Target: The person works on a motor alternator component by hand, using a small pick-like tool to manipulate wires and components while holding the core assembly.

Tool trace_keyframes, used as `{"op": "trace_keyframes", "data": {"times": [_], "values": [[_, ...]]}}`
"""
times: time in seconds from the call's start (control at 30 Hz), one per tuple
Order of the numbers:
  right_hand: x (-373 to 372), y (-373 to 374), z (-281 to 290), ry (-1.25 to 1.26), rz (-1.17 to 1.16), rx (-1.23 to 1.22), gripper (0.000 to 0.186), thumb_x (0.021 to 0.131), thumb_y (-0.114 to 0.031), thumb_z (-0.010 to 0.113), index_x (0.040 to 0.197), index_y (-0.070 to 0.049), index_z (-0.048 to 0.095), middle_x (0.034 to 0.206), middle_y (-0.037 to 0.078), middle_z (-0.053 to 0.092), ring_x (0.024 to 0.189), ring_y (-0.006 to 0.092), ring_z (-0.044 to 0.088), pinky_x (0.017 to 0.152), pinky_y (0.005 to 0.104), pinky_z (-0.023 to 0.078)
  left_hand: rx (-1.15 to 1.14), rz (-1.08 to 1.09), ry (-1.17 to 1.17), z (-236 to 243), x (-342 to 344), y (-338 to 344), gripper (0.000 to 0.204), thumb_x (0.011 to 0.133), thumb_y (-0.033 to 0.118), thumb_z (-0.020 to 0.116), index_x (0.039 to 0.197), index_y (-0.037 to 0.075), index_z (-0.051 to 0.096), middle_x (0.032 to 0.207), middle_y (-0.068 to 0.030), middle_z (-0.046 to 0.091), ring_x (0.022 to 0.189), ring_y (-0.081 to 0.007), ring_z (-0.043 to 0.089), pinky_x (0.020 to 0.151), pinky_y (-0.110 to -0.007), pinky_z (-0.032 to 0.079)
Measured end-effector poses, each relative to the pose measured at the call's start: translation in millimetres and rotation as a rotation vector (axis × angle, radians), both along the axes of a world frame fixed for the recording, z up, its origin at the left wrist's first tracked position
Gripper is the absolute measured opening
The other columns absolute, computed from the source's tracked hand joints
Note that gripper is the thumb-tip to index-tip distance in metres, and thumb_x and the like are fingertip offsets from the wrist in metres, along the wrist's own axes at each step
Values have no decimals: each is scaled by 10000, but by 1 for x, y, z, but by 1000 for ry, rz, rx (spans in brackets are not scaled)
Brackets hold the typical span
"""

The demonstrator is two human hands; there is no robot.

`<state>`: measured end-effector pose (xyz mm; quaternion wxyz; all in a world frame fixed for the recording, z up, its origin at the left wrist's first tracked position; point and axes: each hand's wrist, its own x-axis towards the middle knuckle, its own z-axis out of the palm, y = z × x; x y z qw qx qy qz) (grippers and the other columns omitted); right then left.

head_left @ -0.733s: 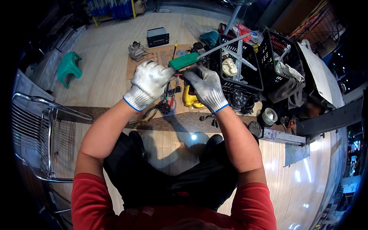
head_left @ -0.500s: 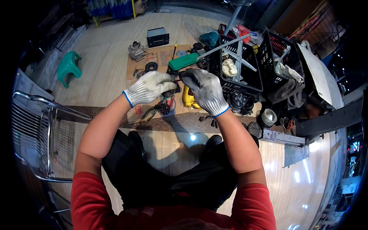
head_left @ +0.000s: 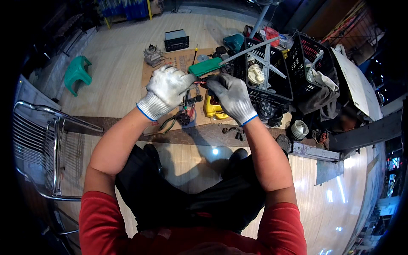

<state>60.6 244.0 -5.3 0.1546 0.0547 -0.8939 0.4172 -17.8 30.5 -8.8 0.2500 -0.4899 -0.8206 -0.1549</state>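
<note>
Above the cardboard sheet (head_left: 170, 70) on the floor, both gloved hands meet over a small dark part (head_left: 207, 80) with a thin red wire (head_left: 198, 82). The left hand (head_left: 166, 89) has its fingers pinched together on the wire; the right hand (head_left: 227, 97) has its fingers curled around the part, which they mostly hide, so its shape is hard to make out. Under the hands, on the cardboard, lie a yellow tool (head_left: 211, 109) half covered by the right wrist and a tangle of wires (head_left: 180, 117). A green case (head_left: 205, 67) lies just beyond the hands. Right of the cardboard stand two black crates (head_left: 272, 80); well to its left is a green stool (head_left: 76, 73), and a metal chair (head_left: 42, 148) is cut off at the rim.
</note>
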Motion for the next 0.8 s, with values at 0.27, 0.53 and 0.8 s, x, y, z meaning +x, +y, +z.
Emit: {"op": "trace_keyframes", "data": {"times": [0.27, 0.53, 0.8], "values": [[5, 7, -8, 324, 9, 352, 200, 905, -225, 708, 992, -44, 707, 880, 168, 686, 801, 376, 668, 696, 430, 531, -43, 76, -1252, 20, 1, 2, 250, 950, 277, 617, 1041, 66, 715, 873, -131, 715, 790, -331, 677, 755, -412, 547], [3, 10, 0, 69, 73, 161, 265, 907, -248, 688, 1013, -6, 703, 884, 199, 702, 797, 362, 684, 702, 416, 533, 12, 38, -284, -7, -4, -3, 250, 892, 252, 668, 965, 14, 696, 825, -156, 683, 773, -335, 662, 719, -428, 518], [5, 3, 7, 39, 8, 86, 282, 919, -251, 689, 1003, 18, 706, 912, 218, 696, 804, 364, 680, 711, 399, 525, 46, 0, -14, -2, 0, -2, 154, 874, 183, 675, 949, 50, 690, 821, -137, 678, 808, -339, 659, 782, -449, 500]]}}
